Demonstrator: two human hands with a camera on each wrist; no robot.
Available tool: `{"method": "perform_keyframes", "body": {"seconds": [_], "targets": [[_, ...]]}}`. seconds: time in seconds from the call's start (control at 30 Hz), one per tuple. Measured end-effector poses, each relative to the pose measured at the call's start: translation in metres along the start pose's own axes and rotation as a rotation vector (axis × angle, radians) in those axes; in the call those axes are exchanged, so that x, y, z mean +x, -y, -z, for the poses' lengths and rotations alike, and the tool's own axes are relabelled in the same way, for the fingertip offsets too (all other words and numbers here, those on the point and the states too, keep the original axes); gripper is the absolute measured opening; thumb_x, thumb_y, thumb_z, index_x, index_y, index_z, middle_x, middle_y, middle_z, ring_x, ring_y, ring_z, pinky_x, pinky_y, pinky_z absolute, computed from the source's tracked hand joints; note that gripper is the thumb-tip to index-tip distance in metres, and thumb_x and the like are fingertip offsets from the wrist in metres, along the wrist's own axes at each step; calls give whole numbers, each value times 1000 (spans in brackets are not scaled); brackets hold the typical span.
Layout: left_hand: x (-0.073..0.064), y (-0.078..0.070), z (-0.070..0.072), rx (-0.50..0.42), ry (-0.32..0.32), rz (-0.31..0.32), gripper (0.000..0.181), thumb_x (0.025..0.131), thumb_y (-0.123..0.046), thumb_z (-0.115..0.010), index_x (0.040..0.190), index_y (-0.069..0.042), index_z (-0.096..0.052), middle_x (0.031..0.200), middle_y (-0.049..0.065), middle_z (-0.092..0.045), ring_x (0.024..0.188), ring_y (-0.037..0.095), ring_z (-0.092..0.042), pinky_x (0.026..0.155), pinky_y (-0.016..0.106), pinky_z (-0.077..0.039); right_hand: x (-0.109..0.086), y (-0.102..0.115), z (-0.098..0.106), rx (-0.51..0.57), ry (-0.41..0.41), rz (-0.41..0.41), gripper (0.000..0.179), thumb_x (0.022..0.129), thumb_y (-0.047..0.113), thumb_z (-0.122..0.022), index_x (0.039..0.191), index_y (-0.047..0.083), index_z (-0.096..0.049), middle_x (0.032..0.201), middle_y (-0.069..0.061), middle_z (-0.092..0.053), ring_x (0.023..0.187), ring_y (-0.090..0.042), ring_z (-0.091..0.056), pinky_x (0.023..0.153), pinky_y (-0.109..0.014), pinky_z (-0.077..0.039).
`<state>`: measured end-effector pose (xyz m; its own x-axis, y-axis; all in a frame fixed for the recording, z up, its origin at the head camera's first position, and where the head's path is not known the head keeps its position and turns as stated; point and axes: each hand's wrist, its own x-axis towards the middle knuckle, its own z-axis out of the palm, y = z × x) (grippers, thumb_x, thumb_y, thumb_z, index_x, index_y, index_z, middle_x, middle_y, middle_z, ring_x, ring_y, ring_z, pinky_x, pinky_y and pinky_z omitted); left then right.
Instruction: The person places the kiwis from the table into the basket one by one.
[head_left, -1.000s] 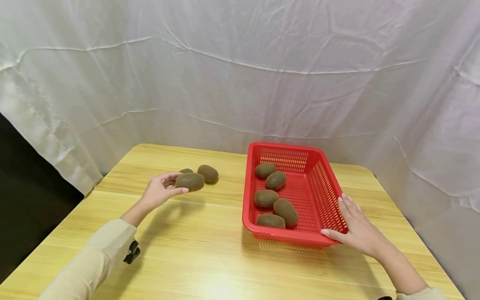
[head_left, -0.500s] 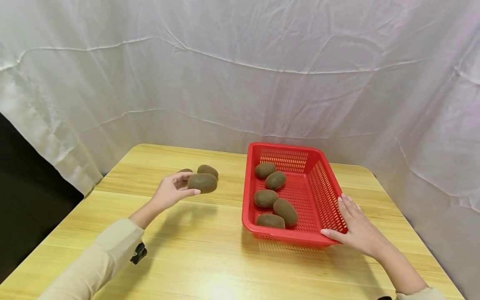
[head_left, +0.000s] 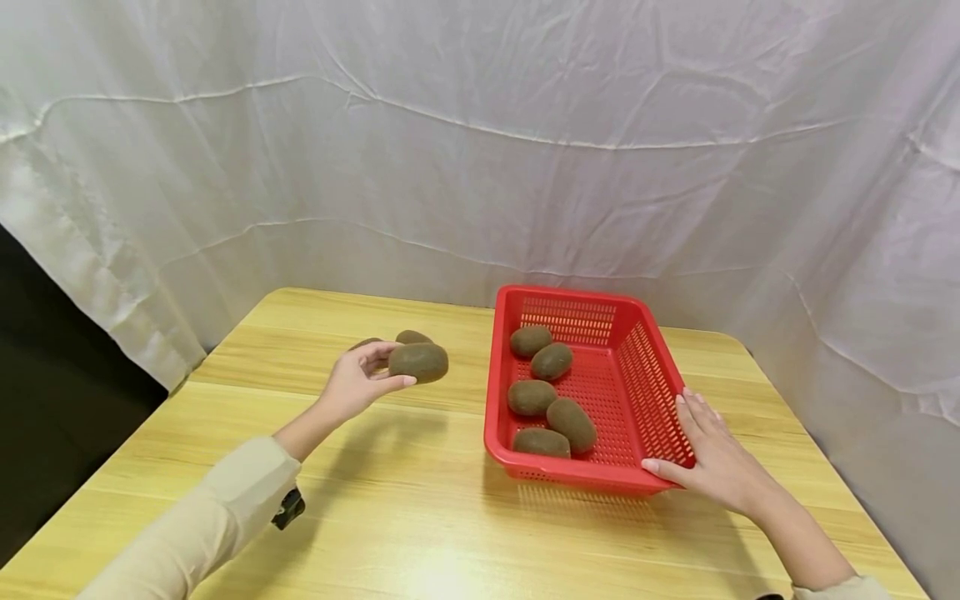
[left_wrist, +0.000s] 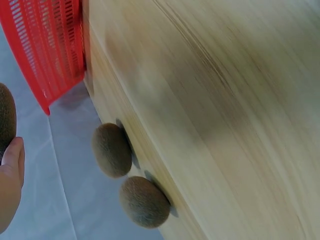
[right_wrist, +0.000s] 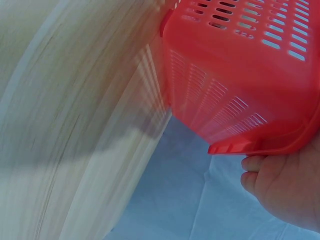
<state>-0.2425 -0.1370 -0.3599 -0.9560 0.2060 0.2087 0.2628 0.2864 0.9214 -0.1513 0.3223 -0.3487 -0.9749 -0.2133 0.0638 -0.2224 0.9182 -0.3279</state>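
Pinching a brown kiwifruit [head_left: 418, 362] between thumb and fingers, the left hand [head_left: 352, 387] holds it up over the left half of the desk [head_left: 390, 533], and I can see its shadow on the wood below. Just behind it, towards the far edge, two loose kiwifruits [left_wrist: 111, 150] lie side by side, partly hidden from above. Over on the right sits a red basket [head_left: 492, 367], well apart from the raised fruit, with five more kiwifruits [head_left: 551, 361] lying along its left side. The right hand [head_left: 720, 462] rests at the basket's near right corner, spread fairly wide, its thumb over the rim and its fingers along the right side. A pale cloth [head_left: 480, 183] hangs beyond the far edge.
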Motion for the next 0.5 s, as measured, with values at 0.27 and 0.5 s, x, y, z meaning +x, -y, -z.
{"method": "perform_keyframes", "body": {"seconds": [0.27,0.5], "targets": [[-2,-9,-13,-27,34,-10,52,77,-16,-75,122,-1,-55,120,16,-56,111,29,-58,81,21,-54,0,0,0,-3,1,-3,104,81,54,-61,145,-8,-9,152,-29,-7,139,-45,-6,114,-59,-5],[-3,-14,-24,-60,50,-19,51,77,-13,-75,122,0,-55,119,17,-57,109,29,-59,81,22,-54,0,0,0,1,0,-5,103,81,54,-61,145,-8,-9,152,-29,-7,139,-45,-6,114,-58,-4]]}}
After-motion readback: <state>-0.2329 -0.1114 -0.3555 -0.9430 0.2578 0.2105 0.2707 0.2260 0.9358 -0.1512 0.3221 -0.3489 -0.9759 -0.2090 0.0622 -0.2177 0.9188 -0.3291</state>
